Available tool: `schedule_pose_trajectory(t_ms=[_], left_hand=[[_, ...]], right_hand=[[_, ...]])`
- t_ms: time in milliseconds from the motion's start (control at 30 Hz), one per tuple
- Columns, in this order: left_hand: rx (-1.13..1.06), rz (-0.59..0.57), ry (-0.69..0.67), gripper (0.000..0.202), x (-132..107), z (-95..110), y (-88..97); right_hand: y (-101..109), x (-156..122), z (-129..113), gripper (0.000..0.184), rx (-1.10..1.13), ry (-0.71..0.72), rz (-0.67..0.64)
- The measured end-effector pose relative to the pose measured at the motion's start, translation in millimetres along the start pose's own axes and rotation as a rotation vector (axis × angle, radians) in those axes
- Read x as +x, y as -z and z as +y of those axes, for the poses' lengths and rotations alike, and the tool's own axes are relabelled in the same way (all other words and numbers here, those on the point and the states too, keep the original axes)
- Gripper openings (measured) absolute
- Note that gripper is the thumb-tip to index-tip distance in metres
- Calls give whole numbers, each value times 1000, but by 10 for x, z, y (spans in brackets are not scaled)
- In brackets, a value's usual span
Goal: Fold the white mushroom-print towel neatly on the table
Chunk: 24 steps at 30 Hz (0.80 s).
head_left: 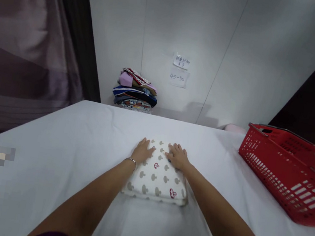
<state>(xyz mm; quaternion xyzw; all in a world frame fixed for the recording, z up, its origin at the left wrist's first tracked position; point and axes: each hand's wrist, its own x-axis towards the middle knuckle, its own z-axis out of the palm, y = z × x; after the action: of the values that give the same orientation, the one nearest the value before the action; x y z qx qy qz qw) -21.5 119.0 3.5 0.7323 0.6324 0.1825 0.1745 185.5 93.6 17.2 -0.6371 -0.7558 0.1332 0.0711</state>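
Note:
A folded white cloth (157, 175) with grey and dark red mushroom prints lies flat on the white-covered table (51, 157). On its far left edge rests my left hand (143, 151), fingers stretched forward and a bracelet at the wrist. My right hand (178, 156) lies over the far right edge, its fingers spread on the fabric. Both palms face down, and neither hand grips the cloth. A small dark spot shows under my right hand; what it is, I cannot tell.
A red plastic basket (282, 172) with metal handles stands on the right. Beyond the table's far edge is a stack of folded clothes (136, 91), near a wall with paper notes (179, 78). A draped curtain (23, 46) hangs at the left.

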Motion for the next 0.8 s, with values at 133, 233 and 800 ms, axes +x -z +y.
schedule_pose_trajectory(t_ms=[133,233,800], left_hand=[[-77,-6,142,64,-265,-126,186],[-116,-101,257,71,-483,-175,295],[-146,-64,124,65,-1425,138,267]], right_hand=[[-29,-520,47,66,228,-57,59],[-162,-942,127,68,518,-173,98],[-118,-1386,442,51,793,-169,272]])
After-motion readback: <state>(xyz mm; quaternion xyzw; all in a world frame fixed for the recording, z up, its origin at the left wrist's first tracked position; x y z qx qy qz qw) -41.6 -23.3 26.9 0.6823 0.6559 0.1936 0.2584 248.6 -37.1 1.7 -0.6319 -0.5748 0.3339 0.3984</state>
